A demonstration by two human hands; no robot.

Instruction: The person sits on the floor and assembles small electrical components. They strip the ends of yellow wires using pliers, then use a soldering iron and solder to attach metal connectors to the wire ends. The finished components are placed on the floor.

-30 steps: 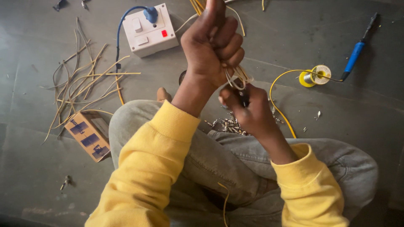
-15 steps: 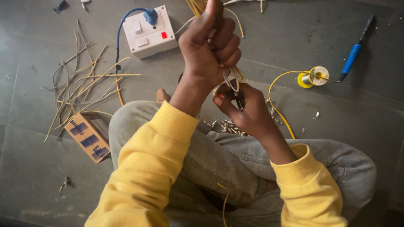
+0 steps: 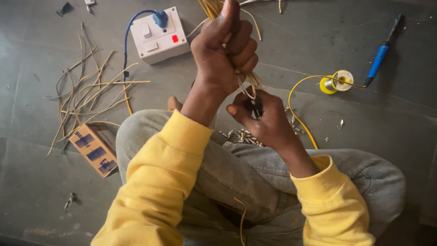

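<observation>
Wire bundle (image 3: 213,8): I see thin yellow-tan strands gathered in one bunch, running from the far edge of the scene down through my closed left hand (image 3: 225,57); upper ends fan out past the thumb.
Loose ends (image 3: 248,86): pale strands hang out below that fist, curving toward my right hand (image 3: 264,120), touching it.
Small tool (image 3: 255,105): dark, pinched in my right-hand fingers, its tip at the loose ends; kind I cannot tell.
Position: mid-scene, above my knees.

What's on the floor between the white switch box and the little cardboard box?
In the head view, a loose heap of cut tan wires lies between the switch box and the cardboard box.
</observation>
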